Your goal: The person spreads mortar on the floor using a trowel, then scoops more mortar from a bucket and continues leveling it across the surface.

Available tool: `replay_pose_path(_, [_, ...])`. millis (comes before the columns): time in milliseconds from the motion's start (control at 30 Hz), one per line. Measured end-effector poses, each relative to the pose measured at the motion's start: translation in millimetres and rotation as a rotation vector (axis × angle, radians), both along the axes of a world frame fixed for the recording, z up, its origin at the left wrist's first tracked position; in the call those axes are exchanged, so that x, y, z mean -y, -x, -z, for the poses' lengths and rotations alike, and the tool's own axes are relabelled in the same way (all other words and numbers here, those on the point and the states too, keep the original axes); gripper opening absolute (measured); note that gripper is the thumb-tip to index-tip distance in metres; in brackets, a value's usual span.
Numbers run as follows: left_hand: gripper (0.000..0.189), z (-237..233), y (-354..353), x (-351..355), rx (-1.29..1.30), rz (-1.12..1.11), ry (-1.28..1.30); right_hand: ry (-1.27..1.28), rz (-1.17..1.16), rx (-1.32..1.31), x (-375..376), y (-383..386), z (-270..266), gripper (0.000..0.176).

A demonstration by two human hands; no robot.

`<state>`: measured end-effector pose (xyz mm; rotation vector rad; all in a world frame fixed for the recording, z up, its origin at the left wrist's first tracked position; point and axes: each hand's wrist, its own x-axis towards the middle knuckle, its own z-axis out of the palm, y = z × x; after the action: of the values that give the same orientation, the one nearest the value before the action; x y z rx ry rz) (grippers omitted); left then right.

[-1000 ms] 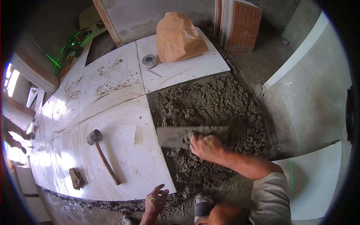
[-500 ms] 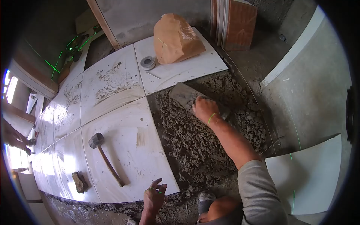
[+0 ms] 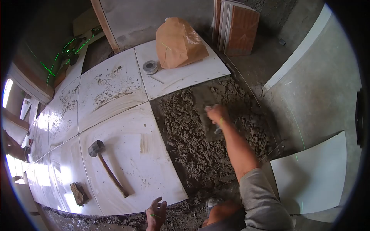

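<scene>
My right hand (image 3: 217, 114) is closed on the handle of a flat trowel (image 3: 205, 115), whose long blade lies on the rough grey mortar (image 3: 192, 154). The blade points from upper left to lower right, steeply. Near the bottom edge of the white tiles my left hand (image 3: 156, 214) hangs with its fingers apart, holding nothing. A rubber mallet (image 3: 110, 169) with a wooden handle lies on the tile left of the mortar. A brown paper bag (image 3: 179, 44), a grey roll (image 3: 150, 67) and a thin stick (image 3: 156, 79) rest on the upper tile.
A rough block (image 3: 79, 193) lies on the lower-left tile. Stacked tiles (image 3: 241, 30) lean at the back wall. A loose white tile (image 3: 312, 173) is at the right. Another person's hand (image 3: 21, 150) shows at the far left. A laser device (image 3: 71, 52) glows green at the upper left.
My right hand has shifted slightly right and down, and the trowel has turned to a steeper angle across the mortar. My left hand is slightly lower. The camera view has shifted slightly.
</scene>
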<state>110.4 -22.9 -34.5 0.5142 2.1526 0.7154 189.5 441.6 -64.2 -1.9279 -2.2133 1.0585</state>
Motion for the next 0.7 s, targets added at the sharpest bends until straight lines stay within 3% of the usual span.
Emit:
replay_pose_path(33, [0.039,-1.7,-0.7,2.5,0.013,-0.002,-0.027,0.045,-0.054,0.033,21.4,20.0,-24.5,0.048])
replay_pose_path(267, [0.041,-7.5,8.1,-13.1,0.019,-0.037,-0.003,0.175,-0.150,-0.034,65.3,70.7,-15.5,0.046])
replay_pose_path(333, [0.040,-1.1,8.0,-12.0,-0.034,0.015,-0.030,-0.019,-0.311,0.052,78.8,76.0,-1.9,0.044])
replay_pose_path(467, [0.037,-17.7,1.6,-29.4,-0.002,0.008,-0.041,-0.132,-0.360,0.024,98.0,68.9,-3.7,0.042])
replay_pose_path(633, [0.040,-8.5,-4.6,-30.7,-0.062,0.066,-0.065,-0.051,-0.332,0.019,113.2,56.8,-12.2,0.046])
replay_pose_path(700, [0.041,-4.6,-10.0,-24.5,-0.004,0.064,-0.097,0.077,-0.257,-0.107,130.7,56.1,-18.1,0.048])
